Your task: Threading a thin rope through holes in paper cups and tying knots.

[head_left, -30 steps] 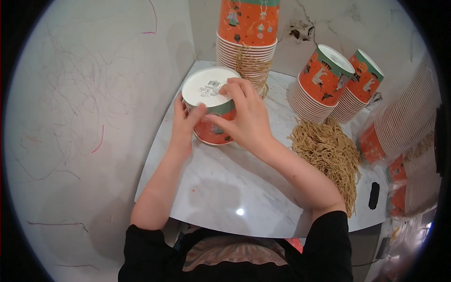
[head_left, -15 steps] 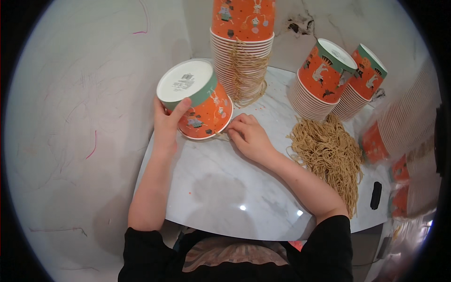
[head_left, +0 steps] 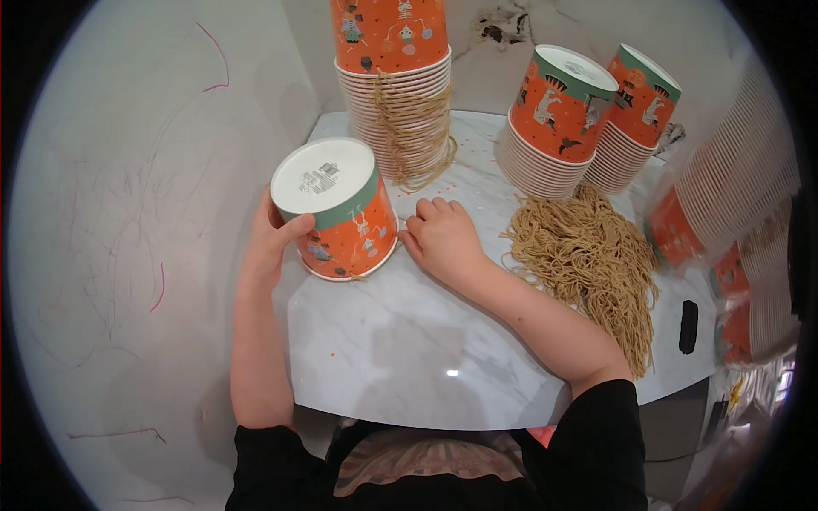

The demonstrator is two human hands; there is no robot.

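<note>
An upside-down orange paper bucket (head_left: 362,234) with a green band and white base is tilted over the table. My left hand (head_left: 271,243) grips its left side, thumb on the green band. Close by the bucket's right rim is my right hand (head_left: 445,240), its fingers curled and pressed together; what they hold, if anything, is hidden. A short bit of tan cord (head_left: 359,278) shows at the bucket's lower rim. Behind stands a tall stack of nested orange buckets (head_left: 390,38), with loops of cord (head_left: 417,115) hanging from its rims.
A heap of tan cord (head_left: 588,264) lies right of my right forearm. Two shorter bucket stacks (head_left: 558,119) stand behind it. Plastic-wrapped buckets (head_left: 724,187) fill the right side. A black strip (head_left: 688,327) lies near the marble table's (head_left: 409,341) right edge; a scribbled wall (head_left: 153,255) bounds the left.
The bucket has turned in my left hand, the cord bit at its rim now further left and nearer me. My right hand has moved slightly away from that bit. The whole view has shifted a little.
</note>
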